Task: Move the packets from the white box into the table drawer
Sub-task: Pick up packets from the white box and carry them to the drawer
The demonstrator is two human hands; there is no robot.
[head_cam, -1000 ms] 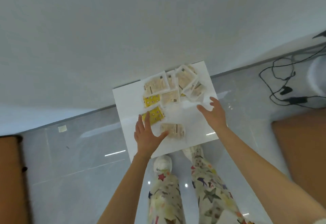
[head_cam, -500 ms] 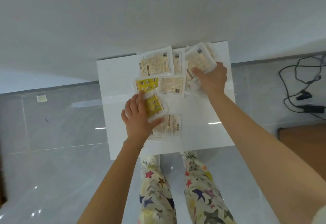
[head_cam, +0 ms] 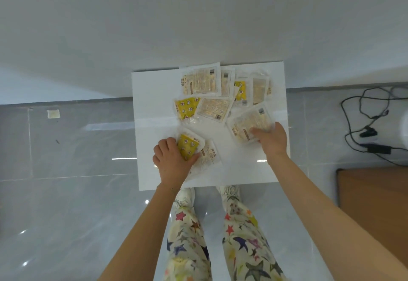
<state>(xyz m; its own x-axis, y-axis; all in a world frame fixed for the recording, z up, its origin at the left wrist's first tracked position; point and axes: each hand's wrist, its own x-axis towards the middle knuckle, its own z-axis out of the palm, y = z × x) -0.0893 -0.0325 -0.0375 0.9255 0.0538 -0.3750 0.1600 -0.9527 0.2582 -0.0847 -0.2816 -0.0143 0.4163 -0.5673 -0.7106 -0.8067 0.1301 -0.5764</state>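
Gripping a yellow packet [head_cam: 188, 146] in curled left hand [head_cam: 171, 161], right hand [head_cam: 272, 140] pinching a beige packet [head_cam: 247, 123], both palm-down.

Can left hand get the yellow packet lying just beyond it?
Likely not yet: the way to the far yellow packet is open, but the left hand is full, gripping the near yellow packet.

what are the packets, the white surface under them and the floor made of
Yellow star-print packet gripped by the left hand: thin glossy plastic film, crinkled at edges. Clear beige-filled packet held by the right hand: likely the same film. White surface: smooth, faintly glossy; laminate or painted board, unclear. Grey floor: polished tile; joints and reflections show.
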